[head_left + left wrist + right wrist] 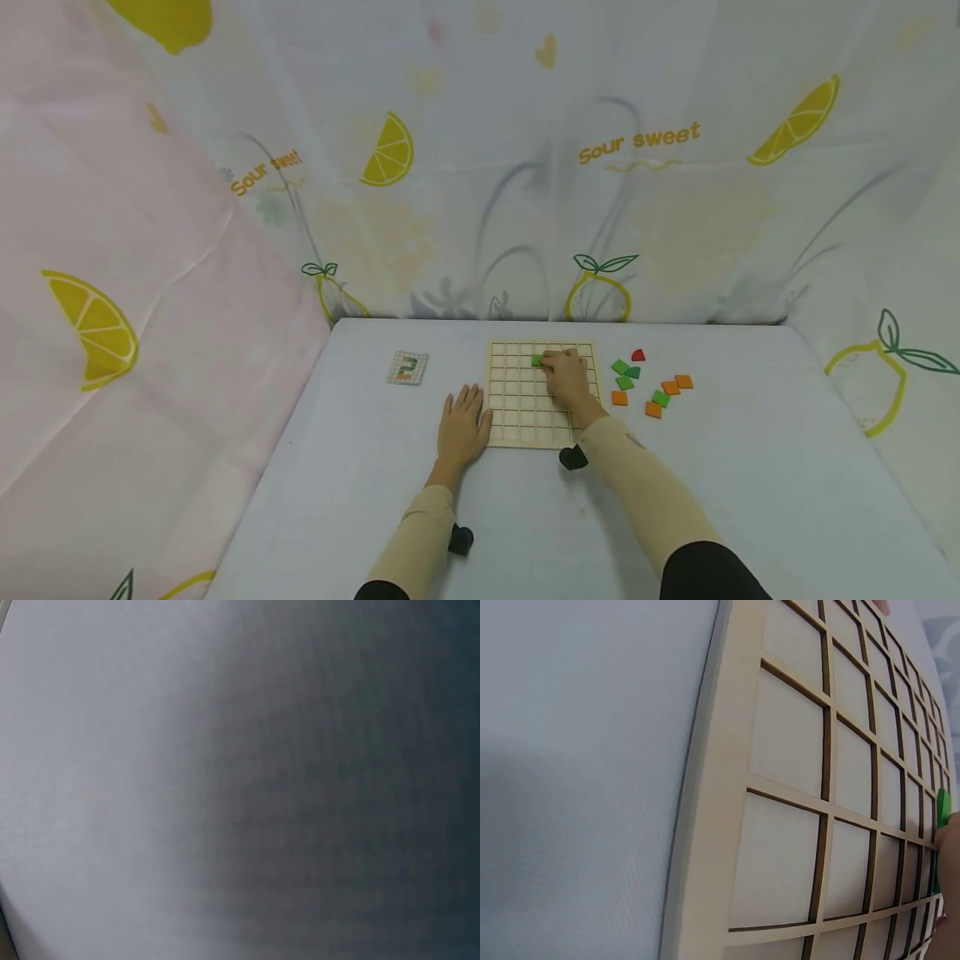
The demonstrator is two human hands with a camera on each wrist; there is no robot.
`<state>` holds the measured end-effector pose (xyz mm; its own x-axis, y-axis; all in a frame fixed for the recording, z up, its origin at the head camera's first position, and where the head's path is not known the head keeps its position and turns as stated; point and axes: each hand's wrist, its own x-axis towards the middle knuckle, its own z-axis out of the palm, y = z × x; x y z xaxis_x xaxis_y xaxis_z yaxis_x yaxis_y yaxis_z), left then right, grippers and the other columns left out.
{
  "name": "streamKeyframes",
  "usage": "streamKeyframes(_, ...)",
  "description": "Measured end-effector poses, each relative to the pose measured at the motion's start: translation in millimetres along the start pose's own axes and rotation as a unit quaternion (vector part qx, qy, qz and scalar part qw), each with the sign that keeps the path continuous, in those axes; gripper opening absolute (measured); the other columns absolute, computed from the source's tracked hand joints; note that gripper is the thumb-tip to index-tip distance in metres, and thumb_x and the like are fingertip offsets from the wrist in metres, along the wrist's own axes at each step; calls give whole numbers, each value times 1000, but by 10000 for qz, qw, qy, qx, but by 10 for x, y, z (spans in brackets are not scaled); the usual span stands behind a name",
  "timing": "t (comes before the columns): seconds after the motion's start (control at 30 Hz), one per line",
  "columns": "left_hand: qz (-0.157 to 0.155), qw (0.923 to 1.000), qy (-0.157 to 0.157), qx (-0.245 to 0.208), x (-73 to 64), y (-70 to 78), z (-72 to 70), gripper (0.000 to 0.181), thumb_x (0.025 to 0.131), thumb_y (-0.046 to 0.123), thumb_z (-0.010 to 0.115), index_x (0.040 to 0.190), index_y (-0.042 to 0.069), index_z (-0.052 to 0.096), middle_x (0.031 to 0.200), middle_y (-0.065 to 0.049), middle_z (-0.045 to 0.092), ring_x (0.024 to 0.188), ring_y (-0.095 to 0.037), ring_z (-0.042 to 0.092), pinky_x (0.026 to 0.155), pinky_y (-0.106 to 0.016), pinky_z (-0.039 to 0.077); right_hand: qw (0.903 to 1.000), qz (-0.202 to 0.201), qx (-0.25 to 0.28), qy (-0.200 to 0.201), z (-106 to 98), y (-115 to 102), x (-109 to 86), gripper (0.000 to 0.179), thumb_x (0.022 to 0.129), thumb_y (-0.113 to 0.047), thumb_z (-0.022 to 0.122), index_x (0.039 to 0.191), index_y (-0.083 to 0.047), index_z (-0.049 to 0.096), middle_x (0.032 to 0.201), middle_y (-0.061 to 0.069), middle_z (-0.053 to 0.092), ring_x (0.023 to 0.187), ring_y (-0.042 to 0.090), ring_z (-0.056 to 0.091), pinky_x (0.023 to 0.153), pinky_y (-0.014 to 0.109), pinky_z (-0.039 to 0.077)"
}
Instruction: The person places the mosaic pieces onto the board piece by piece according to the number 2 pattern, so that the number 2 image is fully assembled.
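- The right hand (567, 379) reaches over the far half of the board, its fingers bent in and nearly together, pinching a green piece (537, 360) at the fingertips; how firmly cannot be told.
- That green piece lies over the far part of the grid, near the middle from left to right — the right wrist view catches green at the fingers too, at its right edge.
- The left hand (461, 425) lies palm down on the bench, fingers extended and slightly spread, gripping nothing; its thumb is at the board's left edge.
- The board (517, 421) is pale wood with a raised grid of square cells, lying flat in the middle of the white bench (315, 508).
- Left of the board, near the far side, lies a small card (407, 367) with a grid and a coloured pattern.
- Right of the board are loose pieces: a red piece (638, 356) farthest away, a small green cluster (621, 367) nearer, then orange pieces (654, 410) and one more green square (661, 398) among them.
- Beige sleeves (645, 492) cover both arms.
- Behind the bench hangs a pale curtain (465, 75) printed with lemons — the left wrist view is mostly grey blur.
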<state>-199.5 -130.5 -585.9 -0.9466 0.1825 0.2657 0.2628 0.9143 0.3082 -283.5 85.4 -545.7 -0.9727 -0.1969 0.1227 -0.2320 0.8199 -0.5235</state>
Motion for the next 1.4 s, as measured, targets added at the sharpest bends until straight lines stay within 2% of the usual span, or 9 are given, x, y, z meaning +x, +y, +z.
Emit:
streamKeyframes(0.17,1,10000,-4,9,3,-3,9,49,97,32,41,135,2,49,143,-11,44,136,-27,35,115,-48,18,9998,-138,-85,68,4,2,14,23,94,-13,56,112,-6,69,127,8,60,117,36,47,94,55,37)
streamKeyframes(0.5,16,10000,70,51,6,14,-12,48,97,32,42,134,2,51,141,-11,46,135,-27,37,115,-48,21,9971,-592,-451,-125,16,-7,41,31,95,-19,56,124,-11,62,131,9,55,117,39,43,88,55,38)
streamKeyframes(0.6,43,9999,89,54,11,23,-12,48,97,32,42,133,2,51,141,-11,47,135,-28,38,114,-49,21,9971,-584,-459,-188,12,-3,38,32,96,-18,54,126,-13,61,130,9,54,117,38,42,87,53,38)
streamKeyframes(0.9,36,10000,56,58,12,14,-13,49,97,33,41,134,2,50,142,-11,45,135,-27,36,115,-48,20,9982,-405,-402,209,-15,78,23,25,95,-13,55,115,-9,68,122,10,60,115,34,46,89,53,39)
streamKeyframes(0.97,39,9999,61,80,10,7,-9,49,97,33,41,134,2,50,142,-11,45,135,-27,36,115,-48,20,9972,-520,-418,337,-6,89,23,23,94,-12,56,112,-6,69,121,12,61,114,35,48,93,53,40)
streamKeyframes(1.07,36,9999,85,104,5,-3,-6,48,97,32,42,133,2,51,141,-11,46,135,-27,37,115,-48,20,9937,-872,-219,663,21,97,22,22,90,-7,60,108,2,68,116,18,64,111,38,53,96,53,42)
streamKeyframes(1.17,37,9999,92,88,0,-1,-8,48,97,32,42,133,2,51,141,-11,46,135,-28,37,115,-48,21,9904,-1016,322,882,43,86,14,23,86,-1,64,105,9,66,109,24,65,104,42,58,93,52,46)
streamKeyframes(1.3,57,9999,136,26,-5,16,-16,48,97,32,43,132,1,52,140,-12,47,134,-29,38,114,-50,22,9905,-671,861,837,52,63,1,24,84,-1,67,106,9,66,105,24,67,101,41,59,89,50,49)
streamKeyframes(1.4,71,9998,207,13,-5,22,-21,48,96,32,44,132,1,52,139,-12,49,133,-29,39,113,-50,23,9918,-425,953,734,45,44,3,25,85,-2,66,108,7,67,107,22,67,104,40,57,91,50,48)
